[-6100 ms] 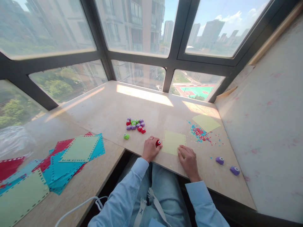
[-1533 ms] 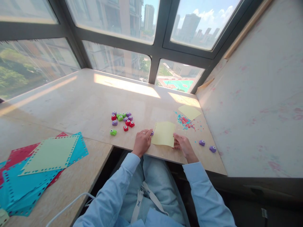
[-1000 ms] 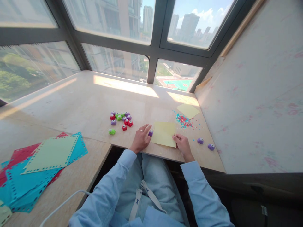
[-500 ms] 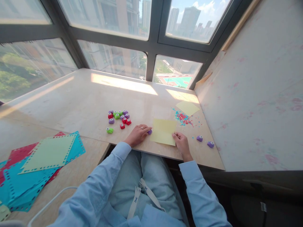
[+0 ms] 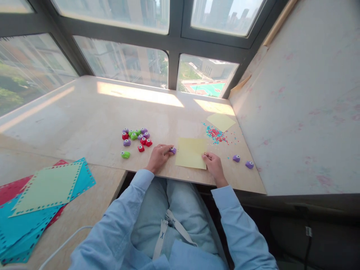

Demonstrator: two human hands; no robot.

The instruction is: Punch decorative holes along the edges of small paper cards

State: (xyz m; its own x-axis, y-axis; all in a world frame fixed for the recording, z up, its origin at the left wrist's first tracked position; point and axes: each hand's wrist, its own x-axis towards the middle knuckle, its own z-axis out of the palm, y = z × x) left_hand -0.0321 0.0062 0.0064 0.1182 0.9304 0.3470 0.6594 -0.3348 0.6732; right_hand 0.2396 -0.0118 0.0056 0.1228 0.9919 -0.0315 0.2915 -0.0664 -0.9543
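- One yellow sheet (image 5: pixel 191 153) flat or nearly so on the counter (image 5: pixel 92 120), just right of the frame's centre, near the front edge. Outline close to square at this slant; long axis cannot be told.
- Key relation: purple hole punch (image 5: pixel 172 150) sits just off the sheet's left edge, at about mid-height of that edge. A narrow gap seems to separate them. Left hand (image 5: pixel 159 155) is the nearer to it; the sheet lies to the right of this hand.
- Left hand: fingers curled, barely parted, fingertips closed about the punch; thumb contact poorly shown.
- Right hand (image 5: pixel 214 165): thumb and fingers pinched together on the sheet's right edge, below its middle; remaining fingers folded in.
- Left of centre: a cluster of punches (image 5: pixel 133 135) in purple, green and red. Green punch (image 5: pixel 125 154) and red punch (image 5: pixel 141 149) lie nearer the front.
- Right of centre: red and blue paper bits (image 5: pixel 216 135), a second yellow sheet (image 5: pixel 221 122) just beyond. Two more purple punches (image 5: pixel 236 158) toward the wall.
- Lower left: overlapping pale green sheet (image 5: pixel 47 187) and blue sheets (image 5: pixel 25 228), edges perforated.
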